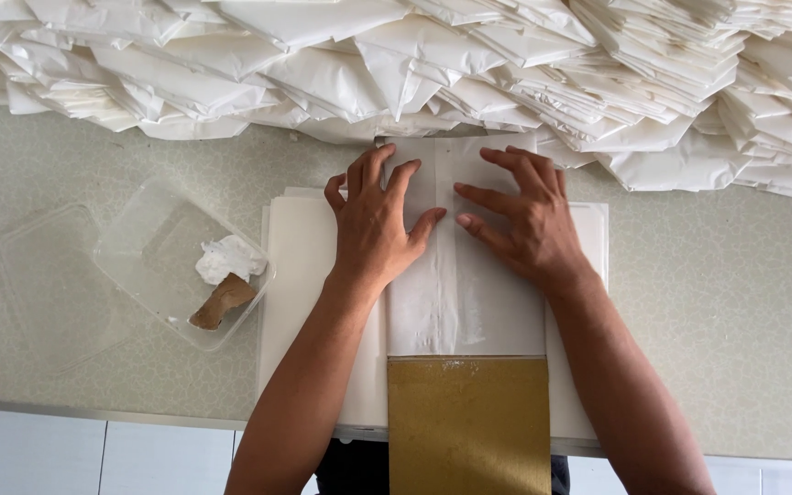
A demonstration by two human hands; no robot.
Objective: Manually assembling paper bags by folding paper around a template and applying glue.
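My left hand [373,220] and my right hand [522,215] press flat, fingers spread, on a folded white paper piece [465,293] with a seam down its middle. That piece lies on a stack of flat white sheets [300,275]. A gold-brown board [467,422] sticks out of the paper piece's near end, over the table edge. Neither hand grips anything; both palms rest on the paper.
A big heap of folded white paper bags [469,64] fills the back of the speckled table [744,321]. At left stands a clear plastic tub [139,234] holding white paste and a brown scrap, with its lid [43,275] beside it.
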